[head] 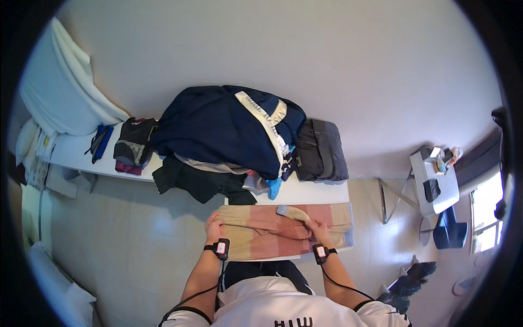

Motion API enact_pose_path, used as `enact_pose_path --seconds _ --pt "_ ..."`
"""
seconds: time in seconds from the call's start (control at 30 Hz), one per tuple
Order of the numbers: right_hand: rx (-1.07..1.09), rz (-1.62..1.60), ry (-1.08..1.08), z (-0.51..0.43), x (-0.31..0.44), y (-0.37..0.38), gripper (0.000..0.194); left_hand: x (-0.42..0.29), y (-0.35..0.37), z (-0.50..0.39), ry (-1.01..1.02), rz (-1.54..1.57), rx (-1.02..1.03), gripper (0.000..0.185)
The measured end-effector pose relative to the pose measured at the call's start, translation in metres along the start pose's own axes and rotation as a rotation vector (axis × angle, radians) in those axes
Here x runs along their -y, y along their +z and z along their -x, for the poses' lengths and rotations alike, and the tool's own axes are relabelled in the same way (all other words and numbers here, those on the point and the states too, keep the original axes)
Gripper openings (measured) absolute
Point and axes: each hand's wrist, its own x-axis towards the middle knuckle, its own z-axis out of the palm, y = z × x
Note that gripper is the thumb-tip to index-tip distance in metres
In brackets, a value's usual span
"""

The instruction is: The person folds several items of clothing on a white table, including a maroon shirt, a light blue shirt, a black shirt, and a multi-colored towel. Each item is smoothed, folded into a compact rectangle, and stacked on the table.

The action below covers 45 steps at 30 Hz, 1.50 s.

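A knit sweater [273,241] with bands of tan, pink and pale blue lies across the front of the white table in front of me. One sleeve [297,213] is bent over its upper face, with the pale blue cuff pointing to the left. My left hand [214,229] grips the sweater's left edge, its thumb on top and the other fingers partly hidden. At the sleeve's bend, to the right of the middle, my right hand [320,231] holds the knit fabric. Creases run through the cloth between both hands.
Behind the sweater, a large navy cloth [212,122] with a lettered white band covers a clothing heap. A black garment [200,182] hangs over the table edge. Folded dark clothes [320,149] lie right, more folded clothes [135,141] left. A small desk [435,180] stands far right.
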Motion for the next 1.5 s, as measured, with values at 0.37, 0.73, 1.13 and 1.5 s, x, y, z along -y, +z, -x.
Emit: enact_pose_path --seconds 0.37,0.73,1.13,1.5 --pt "-0.232 -0.804 0.325 -0.015 -0.017 -0.039 0.021 -0.007 -0.018 0.003 0.126 -0.67 0.129 0.047" --pt "-0.486 0.543 -0.046 -0.026 -0.013 -0.022 0.031 0.004 0.032 0.03 1.016 -1.609 0.284 0.02" --pt "-0.568 -0.436 0.36 -0.01 -0.018 -0.052 0.03 0.036 0.074 0.043 1.062 -1.732 0.72 0.015" --pt "-0.425 -0.659 0.041 -0.068 -0.023 -0.076 0.013 0.075 0.089 0.07 1.029 -1.83 0.893 0.023"
